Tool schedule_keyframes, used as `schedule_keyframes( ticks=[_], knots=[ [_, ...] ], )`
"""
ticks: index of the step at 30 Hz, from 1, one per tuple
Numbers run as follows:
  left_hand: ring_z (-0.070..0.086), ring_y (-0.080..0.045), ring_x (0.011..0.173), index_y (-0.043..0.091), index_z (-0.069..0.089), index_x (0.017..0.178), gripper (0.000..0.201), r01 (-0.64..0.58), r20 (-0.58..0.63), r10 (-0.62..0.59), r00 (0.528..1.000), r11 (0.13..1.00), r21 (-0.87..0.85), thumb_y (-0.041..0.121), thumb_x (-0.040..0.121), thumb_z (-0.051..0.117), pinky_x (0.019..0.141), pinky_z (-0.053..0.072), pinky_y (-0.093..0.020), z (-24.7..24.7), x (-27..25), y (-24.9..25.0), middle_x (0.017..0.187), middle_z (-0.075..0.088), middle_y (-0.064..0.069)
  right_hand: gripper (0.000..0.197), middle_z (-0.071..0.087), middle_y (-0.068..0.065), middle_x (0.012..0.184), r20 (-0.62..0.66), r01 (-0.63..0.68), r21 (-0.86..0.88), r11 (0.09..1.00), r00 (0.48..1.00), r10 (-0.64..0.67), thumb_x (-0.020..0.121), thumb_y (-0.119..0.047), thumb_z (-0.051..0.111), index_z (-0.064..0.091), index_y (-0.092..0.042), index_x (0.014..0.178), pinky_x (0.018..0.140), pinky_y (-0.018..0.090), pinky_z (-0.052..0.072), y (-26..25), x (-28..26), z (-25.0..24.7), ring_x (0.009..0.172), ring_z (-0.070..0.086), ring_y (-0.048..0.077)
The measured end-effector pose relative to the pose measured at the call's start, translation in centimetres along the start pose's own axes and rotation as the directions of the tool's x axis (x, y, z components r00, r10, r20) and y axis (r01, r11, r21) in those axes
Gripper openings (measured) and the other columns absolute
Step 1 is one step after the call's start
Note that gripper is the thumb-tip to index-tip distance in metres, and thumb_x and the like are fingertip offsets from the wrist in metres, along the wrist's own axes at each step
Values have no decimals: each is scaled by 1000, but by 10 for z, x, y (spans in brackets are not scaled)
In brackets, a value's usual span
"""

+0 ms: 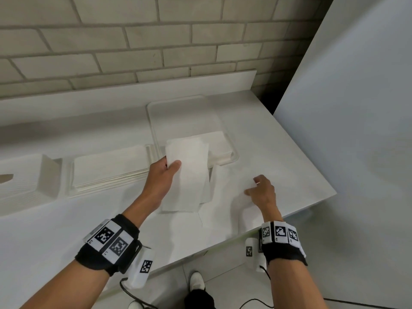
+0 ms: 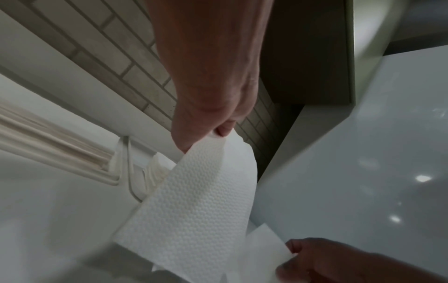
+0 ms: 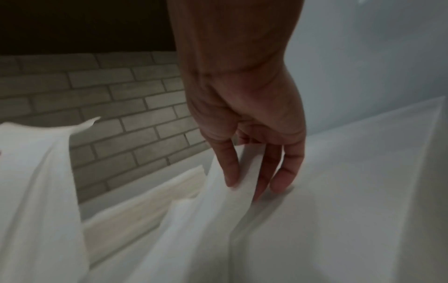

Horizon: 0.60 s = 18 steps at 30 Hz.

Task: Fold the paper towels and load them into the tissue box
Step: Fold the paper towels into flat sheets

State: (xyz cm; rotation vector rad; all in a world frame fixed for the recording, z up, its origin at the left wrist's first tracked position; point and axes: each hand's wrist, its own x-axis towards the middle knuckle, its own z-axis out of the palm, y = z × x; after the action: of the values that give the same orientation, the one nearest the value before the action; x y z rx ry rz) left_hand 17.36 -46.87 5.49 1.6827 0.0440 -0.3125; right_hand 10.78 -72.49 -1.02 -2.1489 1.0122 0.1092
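Pinching a towel (image 1: pixel 186 175) by its far left corner, the left hand (image 1: pixel 163 175) in the head view has its thumb on top and fingers beneath; the sheet is lifted and hangs down toward the desk (image 1: pixel 278 152). The right hand (image 1: pixel 262 192) pinches the corner of a second sheet (image 1: pixel 223 210) that lies flat near the desk's front edge. Behind the lifted towel sits a clear tray (image 1: pixel 156 121) holding a stack (image 1: pixel 219 146) of towels. Left of it lies another stack (image 1: pixel 111 168), and at the far left edge the tissue box (image 1: pixel 24 186), well apart from both hands.

From the left wrist view, the left hand (image 2: pixel 208 107) has its grip clamped on the towel (image 2: pixel 194 201) at its top edge, the embossed sheet curving downward. The right hand (image 2: pixel 339 262) shows at the bottom, its fingers on the corner of the second sheet (image 2: pixel 264 247).

From the right wrist view, blurred, the right hand (image 3: pixel 252 137) has its thumb and fingers (image 3: pixel 286 172) clamped on a raised edge of the sheet (image 3: pixel 206 220), fingertips down against the desk (image 3: pixel 351 181). The lifted towel (image 3: pixel 36 181) hangs at the left.
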Motion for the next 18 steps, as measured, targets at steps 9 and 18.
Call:
schedule_keyframes(
  ticks=[9,18],
  knots=[
    [62,-15,82,16,64,98,11,-3,-117,-3,993,999,-53,18,97,53,66,46,-26,-34,5,10,93,67,3,12,68,8,83,217,157,514,843,927,-305,85,-1,65,71,-12,84,61,28,48,-43,-6,-42,70,58,20],
    [65,-23,90,8,67,99,18,49,-61,-51,997,998,-26,21,95,57,81,50,-35,-38,2,-2,100,71,-7,78,46,17,139,197,164,-211,964,973,-122,77,-17,80,39,-8,143,101,40,44,-34,27,28,127,49,34]
  ],
)
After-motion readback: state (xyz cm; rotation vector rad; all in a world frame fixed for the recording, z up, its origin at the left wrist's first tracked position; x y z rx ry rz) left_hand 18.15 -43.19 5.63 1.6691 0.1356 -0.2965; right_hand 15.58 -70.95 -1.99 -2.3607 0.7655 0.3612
